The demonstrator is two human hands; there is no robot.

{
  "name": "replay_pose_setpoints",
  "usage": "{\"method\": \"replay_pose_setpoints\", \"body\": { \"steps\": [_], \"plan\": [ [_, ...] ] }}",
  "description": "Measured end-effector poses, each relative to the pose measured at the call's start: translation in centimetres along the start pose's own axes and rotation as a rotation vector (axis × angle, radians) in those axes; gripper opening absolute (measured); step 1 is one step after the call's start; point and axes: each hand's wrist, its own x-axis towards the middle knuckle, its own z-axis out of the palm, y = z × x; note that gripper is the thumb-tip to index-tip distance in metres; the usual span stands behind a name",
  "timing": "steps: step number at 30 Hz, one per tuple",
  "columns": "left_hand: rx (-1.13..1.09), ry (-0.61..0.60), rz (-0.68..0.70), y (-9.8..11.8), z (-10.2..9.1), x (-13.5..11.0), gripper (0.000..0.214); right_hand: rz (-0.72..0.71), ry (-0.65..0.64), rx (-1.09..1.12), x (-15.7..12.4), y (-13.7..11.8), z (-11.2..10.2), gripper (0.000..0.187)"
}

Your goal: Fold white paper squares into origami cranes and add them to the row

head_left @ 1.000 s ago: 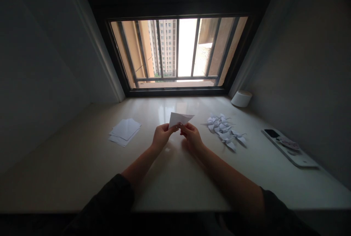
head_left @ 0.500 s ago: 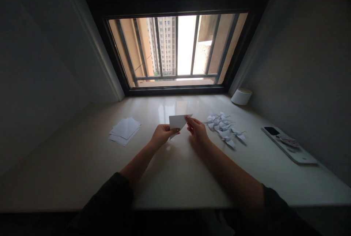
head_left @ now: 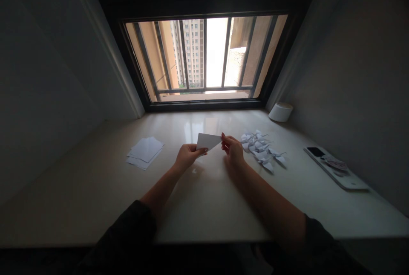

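I hold a white folded paper triangle just above the pale tabletop, in the middle of the view. My left hand pinches its lower left part between thumb and fingers. At the paper's right tip, my right hand pinches it with the fingertips. Both forearms reach forward from dark sleeves.
A small stack of white paper sheets lies to the left. A pile of several folded white paper figures lies to the right. Farther right are a phone and a white round container near the barred window.
My right hand has slid from beside the left hand out along the paper to its right tip. The paper now lies flatter and lower. The left hand keeps its grip.
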Motion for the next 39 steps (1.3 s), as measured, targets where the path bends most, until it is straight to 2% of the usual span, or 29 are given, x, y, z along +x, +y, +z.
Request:
{"method": "replay_pose_setpoints", "body": {
  "steps": [6, 12, 17, 20, 24, 26, 28, 30, 33, 36, 37, 39],
  "plan": [
    [0.024, -0.007, -0.015, -0.3, -0.2, 0.2, 0.030, -0.045, 0.008, -0.031, -0.2, -0.1, 0.1, 0.034],
    [0.064, 0.001, -0.028, -0.2, -0.7, 0.5, 0.031, -0.167, 0.051, -0.133, -0.1, 0.7, 0.2, 0.036],
    [0.275, -0.010, -0.017, -0.3, -1.3, 0.6, 0.037, -0.280, 0.113, -0.265, 0.2, 1.3, -0.1, 0.049],
    [0.599, 0.073, 0.012, 0.1, -1.6, 0.4, 0.034, -0.335, 0.029, -0.360, 0.0, 0.8, -0.1, 0.053],
    [1.053, 0.183, 0.084, 1.0, -1.8, 0.0, 0.032, -0.541, -0.252, -0.704, -0.8, 0.2, 0.1, 0.051],
    [1.182, 0.211, 0.135, 1.3, -1.9, -0.1, 0.034, -0.625, -0.305, -0.871, -1.1, 0.3, 0.1, 0.043],
    [1.237, 0.214, 0.179, 1.3, -2.1, -0.1, 0.034, -0.629, -0.318, -0.977, -1.2, 0.6, 0.0, 0.026],
    [1.244, 0.213, 0.212, 1.2, -2.2, -0.1, 0.035, -0.568, -0.330, -1.031, -1.1, 0.8, -0.1, 0.015],
    [1.194, 0.222, 0.219, 0.9, -2.3, 0.0, 0.036, -0.468, -0.336, -1.062, -1.0, 0.9, -0.2, 0.014],
    [0.987, 0.274, 0.228, 0.7, -2.4, 0.2, 0.034, -0.422, -0.305, -1.044, -1.1, 0.6, -0.2, 0.016],
    [0.879, 0.311, 0.241, 0.5, -2.5, 0.3, 0.040, -0.409, -0.287, -1.019, -1.1, 0.5, -0.1, 0.018],
    [0.640, 0.378, 0.255, 0.2, -2.5, 0.7, 0.065, -0.356, -0.271, -0.912, -1.2, 0.3, 0.0, 0.024]
  ]
}}
